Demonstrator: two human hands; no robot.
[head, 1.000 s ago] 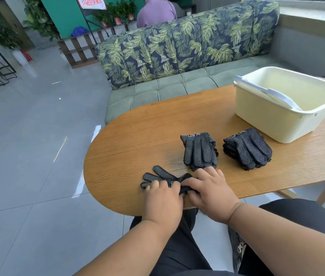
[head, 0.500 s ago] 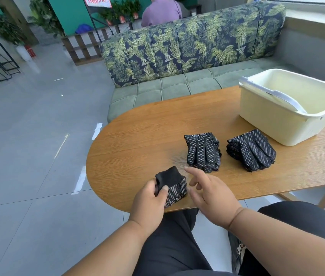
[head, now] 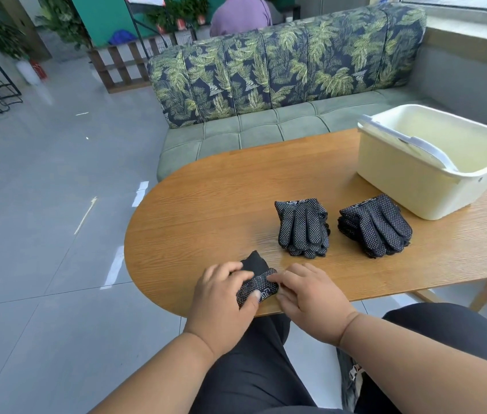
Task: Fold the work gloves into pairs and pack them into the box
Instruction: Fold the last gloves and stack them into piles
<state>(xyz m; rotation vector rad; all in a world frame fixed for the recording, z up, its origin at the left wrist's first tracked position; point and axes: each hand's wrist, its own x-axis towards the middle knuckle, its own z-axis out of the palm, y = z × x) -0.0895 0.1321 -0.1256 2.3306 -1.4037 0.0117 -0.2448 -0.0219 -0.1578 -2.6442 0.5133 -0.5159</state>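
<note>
A folded pair of gloves (head: 256,279) lies at the near edge of the wooden table (head: 212,210), its long axis running from the far left to the near right. The plain black end points away toward the far left, and the white-dotted cuff end with a printed label points near right.

The left hand (head: 224,297) grips this bundle, fingers curled over its top and thumb pressed on the dotted near face. The right hand (head: 304,294) rests beside it with relaxed fingers, fingertips touching the cuff end; whether it pinches any fabric cannot be told. The left hand hides the bundle's left part.

Two stacks of unfolded dotted gloves lie further back on the table. The left stack (head: 302,227) has its fingers pointing toward the person, cuffs away. The right stack (head: 375,225) is angled, fingers pointing near right. The number of gloves in each stack is hard to make out.

One pale yellow plastic box (head: 400,180) stands at the far right of the table, near the right stack, cut off by the frame edge. A grey handle lies across its open top.

Behind the table stands a leaf-print sofa (head: 281,73), and a person in a purple top (head: 240,16) is partly hidden behind it.
</note>
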